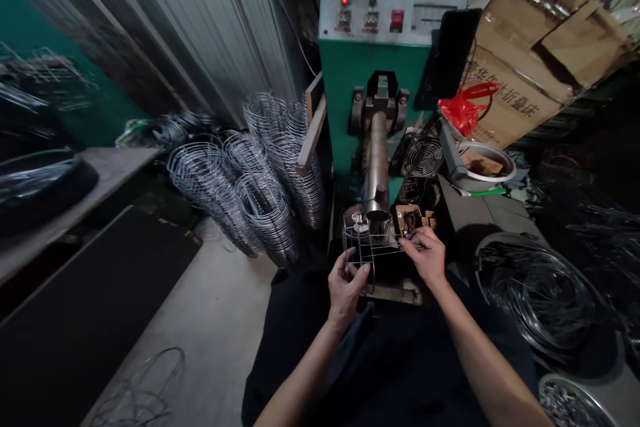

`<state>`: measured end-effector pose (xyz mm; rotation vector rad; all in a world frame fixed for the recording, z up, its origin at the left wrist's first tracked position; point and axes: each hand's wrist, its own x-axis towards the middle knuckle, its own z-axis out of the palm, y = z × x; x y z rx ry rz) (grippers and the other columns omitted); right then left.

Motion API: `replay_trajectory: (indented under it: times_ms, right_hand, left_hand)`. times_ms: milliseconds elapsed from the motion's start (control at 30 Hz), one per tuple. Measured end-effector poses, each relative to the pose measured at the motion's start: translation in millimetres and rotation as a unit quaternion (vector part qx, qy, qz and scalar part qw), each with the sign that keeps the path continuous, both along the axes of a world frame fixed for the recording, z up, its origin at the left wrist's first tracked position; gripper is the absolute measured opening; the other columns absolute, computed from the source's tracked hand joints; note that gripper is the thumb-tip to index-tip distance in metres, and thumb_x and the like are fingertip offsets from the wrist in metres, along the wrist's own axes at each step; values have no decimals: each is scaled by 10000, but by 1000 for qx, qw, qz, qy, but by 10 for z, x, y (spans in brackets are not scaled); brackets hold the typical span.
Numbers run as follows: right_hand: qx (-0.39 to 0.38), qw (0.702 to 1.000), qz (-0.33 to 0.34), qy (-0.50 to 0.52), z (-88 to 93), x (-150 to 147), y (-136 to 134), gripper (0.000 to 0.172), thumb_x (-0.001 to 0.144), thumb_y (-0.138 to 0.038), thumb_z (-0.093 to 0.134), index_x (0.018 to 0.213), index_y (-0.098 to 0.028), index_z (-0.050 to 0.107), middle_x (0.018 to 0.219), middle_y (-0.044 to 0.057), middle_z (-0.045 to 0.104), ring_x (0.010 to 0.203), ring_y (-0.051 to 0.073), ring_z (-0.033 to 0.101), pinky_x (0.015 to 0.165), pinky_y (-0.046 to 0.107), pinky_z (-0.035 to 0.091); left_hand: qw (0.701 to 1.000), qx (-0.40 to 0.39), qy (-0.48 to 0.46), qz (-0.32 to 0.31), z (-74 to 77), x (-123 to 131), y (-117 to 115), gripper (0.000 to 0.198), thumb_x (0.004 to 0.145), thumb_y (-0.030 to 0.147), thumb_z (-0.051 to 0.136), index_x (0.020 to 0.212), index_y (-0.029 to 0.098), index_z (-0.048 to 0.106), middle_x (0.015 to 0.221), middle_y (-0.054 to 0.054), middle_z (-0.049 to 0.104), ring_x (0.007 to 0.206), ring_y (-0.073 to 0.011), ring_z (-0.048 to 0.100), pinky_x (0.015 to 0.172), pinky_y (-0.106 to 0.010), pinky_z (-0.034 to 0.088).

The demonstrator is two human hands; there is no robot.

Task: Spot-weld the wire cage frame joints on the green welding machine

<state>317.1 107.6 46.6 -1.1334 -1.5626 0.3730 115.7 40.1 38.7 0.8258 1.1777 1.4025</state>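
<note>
My left hand [349, 285] grips the near-left part of a small wire frame [367, 257], its thumb and fingers curled on the thin rods. With fingertips pinched, my right hand [426, 255] holds the frame's right end, where a wire runs between the two hands. Just above the frame, a round metal arm [379, 170] sticks out of a green machine [345, 100] toward me. The frame's far side lies partly behind the tip of that arm. A red lamp [345, 0] glows on the machine's panel.
Stacked wire baskets [265, 207] stand on the floor at left. A tub of wire pieces [540, 293] and a bowl of small metal parts [570, 403] sit at right. Behind them are a white bowl [507, 161], a red plastic bag [460, 115] and a cardboard box [530, 47].
</note>
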Motion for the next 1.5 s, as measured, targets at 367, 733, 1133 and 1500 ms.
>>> replay_trajectory:
  times_ms: [367,733,1133,1500]
  right_hand:
    - [-2,1000,6,-21,34,3,225,396,854,-366,731,584,-198,496,720,13,518,714,193,507,661,320,395]
    - [-10,999,11,-35,75,39,352,461,845,-455,720,558,-207,457,670,8,489,661,188,488,623,317,395]
    - [7,999,15,-32,91,25,405,426,836,-389,755,558,-196,497,666,1,501,660,181,493,623,311,371]
    - [-3,999,11,-45,233,112,-37,274,871,-404,705,733,-195,593,956,75,628,941,252,600,852,372,456]
  left_hand:
    - [1000,8,-11,14,-34,12,188,617,766,409,767,1272,133,544,545,116,415,419,-49,414,421,-166,415]
    - [1000,7,-8,8,-28,36,270,657,766,433,756,1301,121,536,544,119,403,402,-47,411,408,-166,418]
    - [1000,-7,-23,10,3,44,322,712,745,457,763,1324,116,526,529,121,410,402,-55,416,397,-171,425]
    - [999,-18,-45,15,35,45,0,577,731,470,773,1164,151,567,526,121,405,409,-54,409,404,-164,413]
